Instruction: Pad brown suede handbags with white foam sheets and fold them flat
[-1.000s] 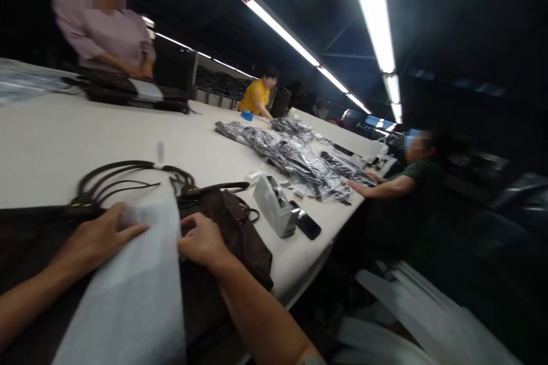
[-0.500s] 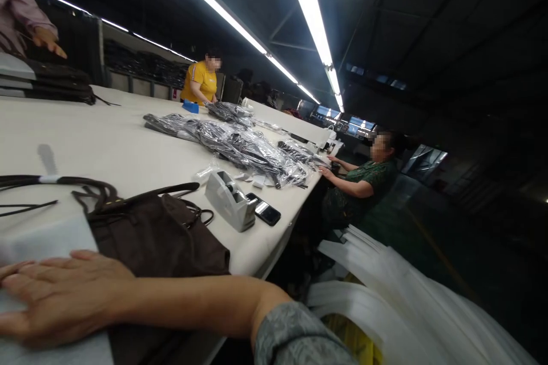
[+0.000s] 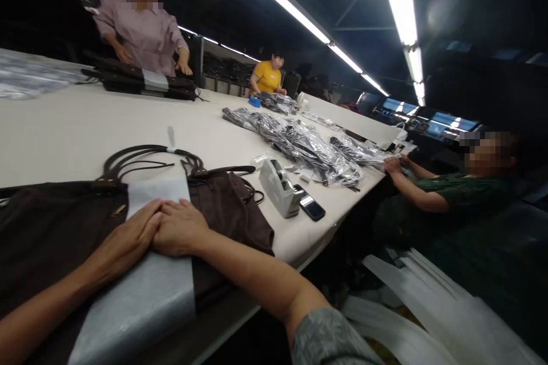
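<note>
A dark brown handbag (image 3: 47,228) lies flat on the white table (image 3: 64,137), its thin straps (image 3: 141,159) trailing away from me. A white sheet (image 3: 149,291) is wrapped as a band across the bag. My left hand (image 3: 128,236) and my right hand (image 3: 180,228) rest side by side on that sheet, fingers stretched flat and touching each other, pressing it down. Neither hand holds anything.
A grey tape dispenser (image 3: 280,188) and a black phone (image 3: 311,207) sit right of the bag. Plastic-wrapped dark goods (image 3: 299,145) lie further along. One person stands over stacked bags (image 3: 145,82), another in yellow (image 3: 268,77) is far off, one sits at right (image 3: 454,194). White sheets (image 3: 428,296) hang below the table edge.
The view swung back left after turning right. My left hand is in view again, and both hands now meet flat on the white sheet at the bag's middle.
</note>
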Demonstrator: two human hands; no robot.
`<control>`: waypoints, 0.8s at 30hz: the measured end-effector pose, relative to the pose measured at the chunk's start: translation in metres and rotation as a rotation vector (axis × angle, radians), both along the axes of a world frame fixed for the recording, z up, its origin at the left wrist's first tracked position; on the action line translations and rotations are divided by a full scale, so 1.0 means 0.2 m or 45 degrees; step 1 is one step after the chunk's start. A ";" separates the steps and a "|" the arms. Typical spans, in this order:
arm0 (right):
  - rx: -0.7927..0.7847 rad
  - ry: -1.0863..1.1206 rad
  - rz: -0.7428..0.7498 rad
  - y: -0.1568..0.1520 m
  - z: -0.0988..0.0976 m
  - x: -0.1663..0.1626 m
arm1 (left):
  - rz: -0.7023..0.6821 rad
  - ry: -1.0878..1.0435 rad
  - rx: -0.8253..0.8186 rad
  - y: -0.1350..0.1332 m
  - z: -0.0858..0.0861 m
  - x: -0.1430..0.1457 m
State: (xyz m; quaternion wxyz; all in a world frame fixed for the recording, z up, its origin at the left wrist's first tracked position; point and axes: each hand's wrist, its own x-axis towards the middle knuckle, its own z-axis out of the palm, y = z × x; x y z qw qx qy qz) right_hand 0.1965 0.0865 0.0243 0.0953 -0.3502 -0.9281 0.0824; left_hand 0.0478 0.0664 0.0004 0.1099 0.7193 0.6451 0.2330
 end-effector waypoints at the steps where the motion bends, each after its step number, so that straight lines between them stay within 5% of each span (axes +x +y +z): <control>1: 0.002 0.018 -0.016 -0.01 0.00 0.00 | -0.013 -0.021 -0.026 -0.02 -0.01 0.01; 12: -0.136 0.233 -0.165 -0.24 0.01 0.13 | -0.225 0.080 -0.161 0.01 -0.04 -0.04; 18: -0.121 0.412 -0.119 -0.44 0.04 0.24 | -0.190 0.133 -0.172 0.06 -0.05 -0.03; 24: -0.357 0.719 -0.321 -0.61 0.04 0.32 | -0.193 0.192 -0.173 0.10 -0.04 -0.04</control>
